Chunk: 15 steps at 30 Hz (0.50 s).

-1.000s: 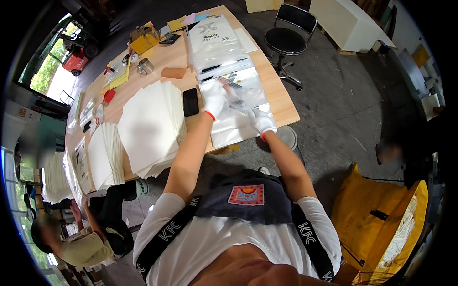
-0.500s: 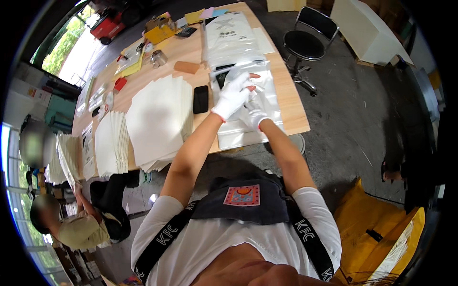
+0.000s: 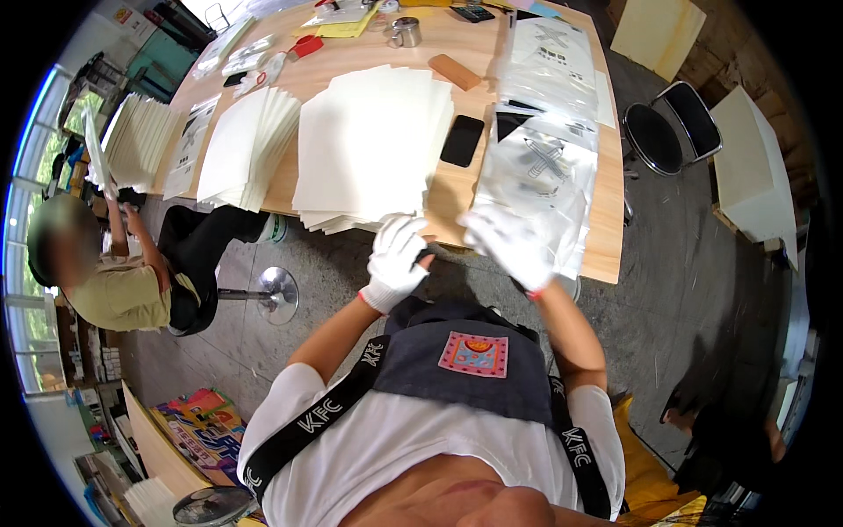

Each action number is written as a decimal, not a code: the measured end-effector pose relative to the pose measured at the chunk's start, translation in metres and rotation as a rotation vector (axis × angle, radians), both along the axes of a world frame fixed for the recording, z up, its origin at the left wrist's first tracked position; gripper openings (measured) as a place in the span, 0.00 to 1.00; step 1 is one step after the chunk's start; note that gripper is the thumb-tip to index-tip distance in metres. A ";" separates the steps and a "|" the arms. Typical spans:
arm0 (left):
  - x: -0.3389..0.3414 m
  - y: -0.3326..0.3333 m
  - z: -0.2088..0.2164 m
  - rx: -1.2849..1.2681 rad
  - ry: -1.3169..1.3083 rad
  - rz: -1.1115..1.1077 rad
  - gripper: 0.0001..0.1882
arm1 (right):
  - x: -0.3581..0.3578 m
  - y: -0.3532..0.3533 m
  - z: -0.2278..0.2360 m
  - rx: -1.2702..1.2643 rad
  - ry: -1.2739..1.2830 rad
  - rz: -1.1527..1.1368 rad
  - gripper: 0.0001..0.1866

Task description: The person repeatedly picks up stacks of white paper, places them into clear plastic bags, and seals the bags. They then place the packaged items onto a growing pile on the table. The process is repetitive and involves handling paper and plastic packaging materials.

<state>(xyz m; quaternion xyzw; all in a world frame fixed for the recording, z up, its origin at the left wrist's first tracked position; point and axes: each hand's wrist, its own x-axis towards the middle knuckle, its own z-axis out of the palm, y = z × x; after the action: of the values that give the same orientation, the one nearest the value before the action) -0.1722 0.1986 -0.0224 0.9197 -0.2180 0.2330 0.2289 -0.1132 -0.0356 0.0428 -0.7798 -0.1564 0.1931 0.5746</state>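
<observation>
My left hand (image 3: 397, 262), in a white glove with bare fingertips, is at the front edge of a large fanned stack of white sheets (image 3: 373, 140). Its fingers are loosely bent and apart from the thumb, with nothing visible in them. To its right, my right hand (image 3: 514, 241), also gloved, is smeared by motion over the near end of a pile of clear plastic bags (image 3: 544, 162). Dark pencil-like prints mark these bags. Whether the right fingers hold anything is unclear. Between sheets and bags lies a black phone (image 3: 462, 141).
More printed clear bags (image 3: 551, 48) lie farther back. Beyond the phone are a brown block (image 3: 455, 72) and a metal cup (image 3: 405, 32). A smaller sheet stack (image 3: 246, 145) lies left. A seated co-worker (image 3: 114, 281) handles sheets. A black chair (image 3: 654, 136) stands right.
Both hands have come off the plastic bags and back toward me; the left has gone leftward to the large sheet stack. The view has shifted, with the table now higher and farther right.
</observation>
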 end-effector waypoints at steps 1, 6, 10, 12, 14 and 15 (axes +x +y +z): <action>-0.005 0.012 -0.004 0.009 0.008 0.043 0.21 | 0.008 0.026 -0.016 -0.049 0.028 0.051 0.17; -0.014 0.034 -0.020 0.011 0.027 0.126 0.24 | 0.031 0.100 -0.073 -0.397 -0.207 0.154 0.16; -0.013 0.042 -0.023 -0.022 0.025 0.108 0.23 | 0.043 0.119 -0.067 -0.081 0.264 -0.082 0.23; -0.012 0.043 -0.017 -0.047 0.013 0.088 0.22 | 0.048 0.125 -0.065 0.069 0.408 -0.122 0.27; -0.010 0.043 -0.010 -0.079 0.015 0.051 0.20 | 0.053 0.129 -0.064 0.212 0.546 -0.115 0.26; -0.012 0.047 -0.016 -0.171 0.014 0.057 0.20 | 0.045 0.132 -0.045 0.253 0.570 -0.137 0.25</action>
<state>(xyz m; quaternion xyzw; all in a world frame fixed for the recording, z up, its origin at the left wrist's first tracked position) -0.1839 0.2457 -0.0382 0.9042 -0.1696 0.2509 0.3012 -0.0682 0.0967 -0.0027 -0.6252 0.0410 0.3437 0.6996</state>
